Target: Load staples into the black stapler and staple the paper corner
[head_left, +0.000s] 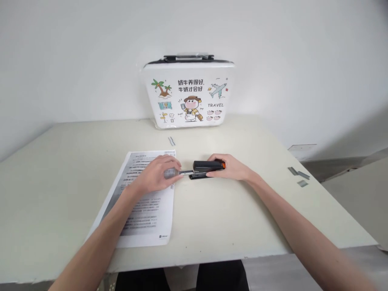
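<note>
A black stapler (203, 167) with an orange tip lies on the pale table (60, 161), its metal staple tray pulled out to the left. My right hand (230, 167) is closed around the stapler's rear end. My left hand (160, 173) rests over the printed paper sheet (142, 202) and pinches the end of the metal tray (184, 172) with fingers curled.
A white cartoon-printed case (188, 95) with a black handle stands against the wall at the back. One strip of staples (171, 141) lies behind the paper; a few more staple strips (298, 176) lie near the table's right edge.
</note>
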{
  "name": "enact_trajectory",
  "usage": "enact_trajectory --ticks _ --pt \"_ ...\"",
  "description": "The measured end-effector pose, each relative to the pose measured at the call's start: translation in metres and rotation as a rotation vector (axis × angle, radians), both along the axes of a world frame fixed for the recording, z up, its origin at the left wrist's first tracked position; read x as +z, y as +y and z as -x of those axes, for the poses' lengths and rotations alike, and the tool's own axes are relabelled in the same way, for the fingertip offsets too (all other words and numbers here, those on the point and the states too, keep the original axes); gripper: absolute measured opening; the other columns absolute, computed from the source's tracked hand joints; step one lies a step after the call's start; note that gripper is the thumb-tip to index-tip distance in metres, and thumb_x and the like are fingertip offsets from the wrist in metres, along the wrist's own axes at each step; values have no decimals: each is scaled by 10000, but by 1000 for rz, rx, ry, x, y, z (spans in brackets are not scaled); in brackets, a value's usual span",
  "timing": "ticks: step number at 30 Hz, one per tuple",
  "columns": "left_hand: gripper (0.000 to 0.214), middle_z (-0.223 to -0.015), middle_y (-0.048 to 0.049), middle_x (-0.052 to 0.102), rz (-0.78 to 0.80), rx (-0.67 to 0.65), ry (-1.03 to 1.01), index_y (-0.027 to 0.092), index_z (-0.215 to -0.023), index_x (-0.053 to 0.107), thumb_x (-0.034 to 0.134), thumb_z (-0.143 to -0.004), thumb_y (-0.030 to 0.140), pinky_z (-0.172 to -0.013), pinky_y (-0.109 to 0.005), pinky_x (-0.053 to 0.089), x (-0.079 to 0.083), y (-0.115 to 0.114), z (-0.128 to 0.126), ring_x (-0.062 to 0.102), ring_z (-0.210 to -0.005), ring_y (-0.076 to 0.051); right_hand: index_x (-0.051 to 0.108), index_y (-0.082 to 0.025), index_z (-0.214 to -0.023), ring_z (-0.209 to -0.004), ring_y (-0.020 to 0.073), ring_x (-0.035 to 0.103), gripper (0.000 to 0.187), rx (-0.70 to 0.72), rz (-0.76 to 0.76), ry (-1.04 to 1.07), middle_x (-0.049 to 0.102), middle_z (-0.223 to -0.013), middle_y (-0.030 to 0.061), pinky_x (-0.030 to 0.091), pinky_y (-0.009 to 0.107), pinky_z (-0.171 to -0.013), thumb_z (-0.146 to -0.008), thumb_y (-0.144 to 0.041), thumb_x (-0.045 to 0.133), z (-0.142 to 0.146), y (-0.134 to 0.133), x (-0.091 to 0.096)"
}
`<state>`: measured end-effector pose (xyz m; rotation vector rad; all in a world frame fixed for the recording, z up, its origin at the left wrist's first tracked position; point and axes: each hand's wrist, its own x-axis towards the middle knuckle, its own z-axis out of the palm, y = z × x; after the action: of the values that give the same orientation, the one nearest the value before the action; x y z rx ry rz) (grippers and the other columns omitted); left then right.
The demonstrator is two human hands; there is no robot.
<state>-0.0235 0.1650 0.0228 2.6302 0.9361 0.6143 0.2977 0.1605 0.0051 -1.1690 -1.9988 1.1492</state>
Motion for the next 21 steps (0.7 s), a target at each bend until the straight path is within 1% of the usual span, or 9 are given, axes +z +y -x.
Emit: enact_trajectory --ticks 2,4,5,7,10,12,15,18,21 --pt "233 -1139 -46 758 1 38 -9 268 -1036 728 699 -950 483 -1022 -419 506 3 -1 3 696 -1071 -250 682 -228 -933 -829 203 608 329 7 11 14 684 -897 6 481 325 -752 -763 -477 814 1 1 -1" --pt "276 -1141 -53 765 -19 150 -52 262 -1090 721 664 -971 505 -1015 -413 514 2 4 6 696 -1090 -257 681 -227 -934 -825 199 603 334 15 18 29 676 -888 0 474 318 -743 -763 -480 818 1 2 -3" --pt "275 -1139 -59 767 -48 223 -62 258 -1110 716 619 -998 490 -1015 -418 514 1 9 7 694 -1097 -263 681 -228 -939 -826 198 602 339 19 23 36 674 -890 -2 471 315 -741 -763 -482 820 1 3 -3" --pt "261 -1150 -76 761 -137 348 -9 252 -1138 713 515 -1044 394 -1022 -448 499 -3 24 8 680 -1114 -282 678 -230 -939 -827 197 600 350 24 27 47 668 -891 -7 466 312 -738 -761 -493 825 0 4 -5" --pt "356 -1224 -128 712 -232 436 232 239 -1237 707 444 -1004 177 -1030 -506 460 -3 57 7 631 -1176 -331 671 -231 -920 -826 193 593 367 32 20 57 657 -884 -15 455 307 -737 -755 -515 834 -1 5 -6" --pt "400 -1240 -150 683 -235 444 338 236 -1260 710 472 -962 118 -1025 -516 443 1 78 4 614 -1190 -348 667 -229 -913 -817 186 584 368 36 19 72 649 -875 -20 444 301 -734 -753 -513 838 -1 6 -7" --pt "331 -1224 -140 677 -223 389 397 246 -1172 748 546 -935 134 -1023 -499 432 11 100 -2 607 -1194 -344 660 -225 -901 -799 178 574 356 36 15 99 642 -855 -24 434 293 -724 -751 -493 841 0 7 -7" --pt "214 -1182 -126 689 -216 334 433 240 -1052 759 583 -939 198 -1001 -475 442 19 109 -6 614 -1169 -332 666 -223 -898 -798 181 578 371 35 -3 101 651 -855 -19 434 292 -722 -737 -503 849 0 9 -8" --pt "153 -1152 -126 703 -213 298 439 224 -988 735 588 -950 242 -986 -458 447 21 107 -11 622 -1153 -326 677 -223 -910 -813 185 586 390 44 -11 100 664 -877 -13 431 292 -726 -731 -521 853 0 11 -8"
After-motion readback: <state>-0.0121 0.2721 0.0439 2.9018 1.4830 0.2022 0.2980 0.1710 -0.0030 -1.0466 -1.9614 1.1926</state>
